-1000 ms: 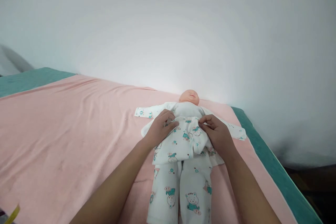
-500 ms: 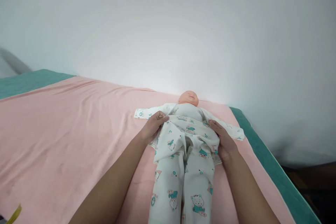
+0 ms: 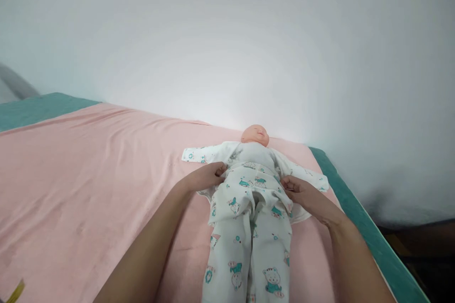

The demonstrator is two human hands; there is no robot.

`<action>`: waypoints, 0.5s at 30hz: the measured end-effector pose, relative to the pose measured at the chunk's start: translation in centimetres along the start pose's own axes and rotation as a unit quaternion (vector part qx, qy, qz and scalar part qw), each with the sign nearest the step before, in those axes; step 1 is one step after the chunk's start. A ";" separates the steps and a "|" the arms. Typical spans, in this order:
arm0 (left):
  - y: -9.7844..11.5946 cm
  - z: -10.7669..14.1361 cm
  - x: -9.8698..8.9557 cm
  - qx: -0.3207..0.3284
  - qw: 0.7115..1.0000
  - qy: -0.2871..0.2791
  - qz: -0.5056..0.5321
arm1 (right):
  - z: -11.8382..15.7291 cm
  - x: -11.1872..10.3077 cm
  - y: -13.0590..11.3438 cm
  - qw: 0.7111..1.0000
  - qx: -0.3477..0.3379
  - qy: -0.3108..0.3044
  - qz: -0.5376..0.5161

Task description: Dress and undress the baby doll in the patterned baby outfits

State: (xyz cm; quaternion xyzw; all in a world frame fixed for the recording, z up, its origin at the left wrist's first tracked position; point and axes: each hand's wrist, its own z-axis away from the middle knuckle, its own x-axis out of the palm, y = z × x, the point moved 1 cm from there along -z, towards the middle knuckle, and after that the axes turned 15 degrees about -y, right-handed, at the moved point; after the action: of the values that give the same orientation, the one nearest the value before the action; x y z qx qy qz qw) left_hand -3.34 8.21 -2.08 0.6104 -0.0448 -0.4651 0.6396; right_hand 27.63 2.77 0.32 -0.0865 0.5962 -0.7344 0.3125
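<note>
A baby doll (image 3: pixel 255 135) lies on its back, head toward the wall, arms stretched out sideways. It wears a white long-sleeved top (image 3: pixel 254 153) and white baby trousers (image 3: pixel 249 199) printed with cartoon animals, whose waist sits over its belly. At the left side of the waist, my left hand (image 3: pixel 209 175) pinches the trousers with curled fingers. On the opposite side, my right hand (image 3: pixel 298 191) has its fingers closed on the trousers' edge near the hip. The fingertips of both hands are partly hidden in the fabric.
A pink sheet (image 3: pixel 88 189) with soft wrinkles lies under the doll. Green bedding (image 3: pixel 359 215) shows along the right edge and at the far left. A pale wall (image 3: pixel 213 47) rises behind the bed. Something yellowish (image 3: pixel 16 291) pokes in at the lower left corner.
My right hand has turned inward and its fingers have curled at the hip. My left hand has moved slightly down, its fingers now curled in. The trousers' waist lies smoother.
</note>
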 end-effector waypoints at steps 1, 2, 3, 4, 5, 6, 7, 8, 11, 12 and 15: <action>0.0 -0.4 0.2 -0.020 0.999 0.032 -0.037 | 0.0 0.1 -0.2 1.000 0.011 0.007 0.018; -0.1 -0.7 0.4 -0.039 0.995 0.058 -0.066 | 0.0 0.2 -0.4 0.999 0.023 0.017 0.034; -0.1 -1.1 0.7 -0.054 0.992 0.076 -0.085 | 0.0 0.3 -0.5 0.998 0.036 0.029 0.044; -0.1 -1.4 0.9 -0.063 0.990 0.087 -0.096 | -0.1 0.4 -0.5 0.997 0.046 0.042 0.049; -0.1 -1.6 1.1 -0.066 0.988 0.093 -0.102 | -0.3 0.5 -0.6 0.996 0.054 0.057 0.050; -0.1 -1.8 1.3 -0.067 0.988 0.095 -0.104 | -0.5 0.6 -0.5 0.994 0.058 0.075 0.049; -0.1 -1.9 1.4 -0.066 0.988 0.095 -0.105 | -0.7 0.8 -0.5 0.993 0.061 0.095 0.046; -0.1 -1.9 1.5 -0.066 0.988 0.093 -0.107 | -0.9 0.9 -0.4 0.990 0.061 0.116 0.046; 0.0 -1.9 1.8 -0.062 0.989 0.084 -0.106 | -1.4 1.0 -0.1 0.982 0.066 0.166 0.061; 0.0 -1.8 1.8 -0.060 0.990 0.082 -0.102 | -1.5 1.0 0.0 0.980 0.069 0.174 0.068; 0.1 -1.8 2.0 -0.049 0.993 0.082 -0.066 | -1.7 0.9 0.3 0.981 0.070 0.166 0.071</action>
State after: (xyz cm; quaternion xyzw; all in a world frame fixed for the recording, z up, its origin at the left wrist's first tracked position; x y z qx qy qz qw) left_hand -0.97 8.23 -3.45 0.6156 0.0710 -0.4564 0.6385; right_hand 26.20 3.61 -0.60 0.1016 0.5914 -0.7545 0.2658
